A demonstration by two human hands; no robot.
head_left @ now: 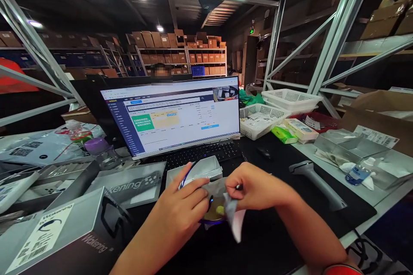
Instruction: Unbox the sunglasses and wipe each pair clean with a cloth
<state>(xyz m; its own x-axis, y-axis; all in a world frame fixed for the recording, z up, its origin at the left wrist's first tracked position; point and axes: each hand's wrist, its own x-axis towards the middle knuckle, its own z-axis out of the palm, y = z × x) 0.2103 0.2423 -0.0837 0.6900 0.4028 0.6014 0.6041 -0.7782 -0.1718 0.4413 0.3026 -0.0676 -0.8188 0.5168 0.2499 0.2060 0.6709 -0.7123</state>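
My left hand (185,208) grips what looks like a pair of glasses with a blue rim and a yellowish lens (214,212). Its fingers cover much of the frame. My right hand (250,184) is closed in a pinch on a thin grey-and-white cloth (230,212), which hangs down over the lens's right side. Both hands are close together above the black desk mat. Just behind them stands an open silver-grey box (208,167), in front of the keyboard (222,151).
Ahead is a lit monitor (180,116). Grey boxes marked Wakening (69,234) crowd the left, along with a purple-lidded jar (98,146). On the right lie a mouse (264,153), a barcode scanner (319,184), a small bottle (359,172) and white baskets (263,114).
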